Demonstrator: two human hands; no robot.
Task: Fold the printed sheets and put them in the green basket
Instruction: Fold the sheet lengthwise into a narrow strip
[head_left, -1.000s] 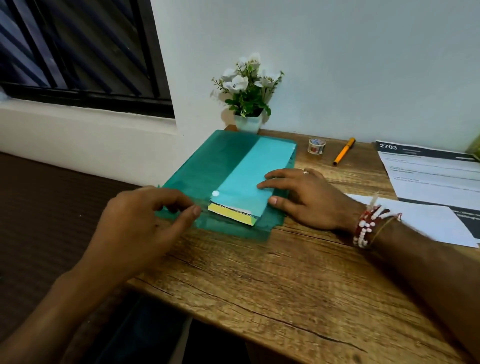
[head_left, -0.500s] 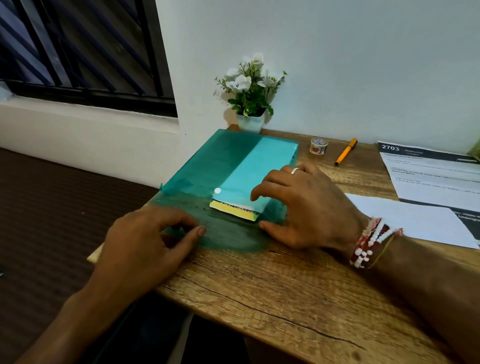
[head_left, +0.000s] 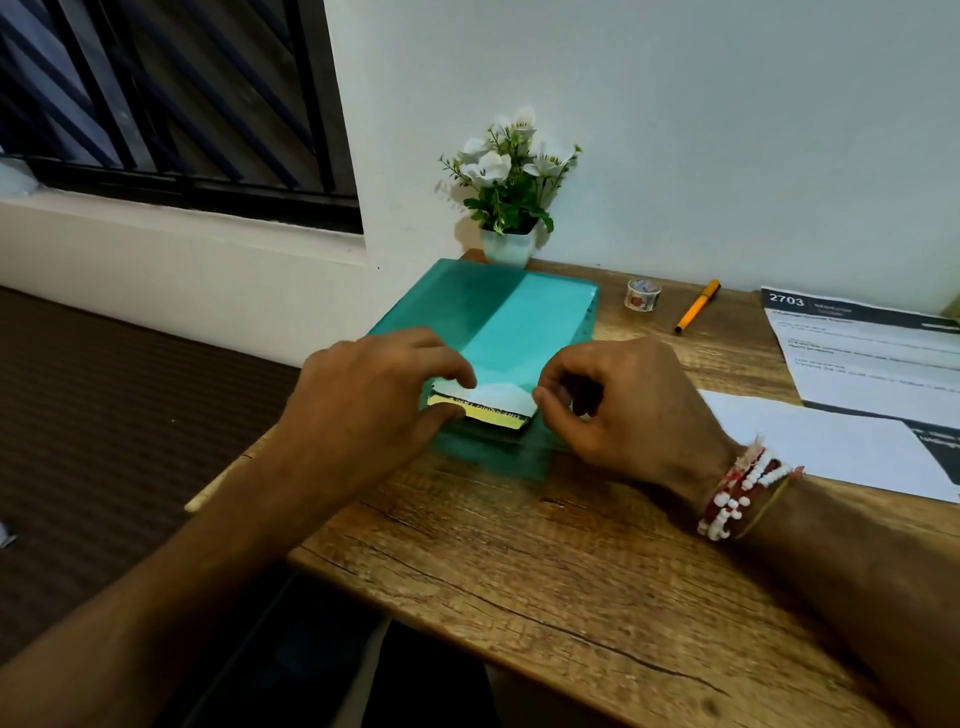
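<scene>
A green translucent folder (head_left: 483, 312) lies flat on the wooden desk (head_left: 519, 561), with its mouth toward me. Folded sheets (head_left: 493, 410), white with a yellow printed edge, stick out of that mouth. My left hand (head_left: 363, 405) pinches the near-left corner of the folded sheets, index finger on top and thumb at the yellow edge. My right hand (head_left: 623, 410) pinches the near-right corner between thumb and curled index finger. Whether its fingers also catch the folder's top layer is unclear. A printed sheet (head_left: 872, 358) headed 2703 lies unfolded at the right.
A blank white sheet (head_left: 831, 441) lies right of my right hand, partly over the printed one. By the wall stand a small flower pot (head_left: 506, 247), a tape roll (head_left: 643, 295) and an orange pen (head_left: 696, 306). The desk's left edge drops off just beside the folder.
My left hand moved right from the folder's near flap to the sheets' left corner. My right hand went from lying flat on the sheets to pinching their right corner.
</scene>
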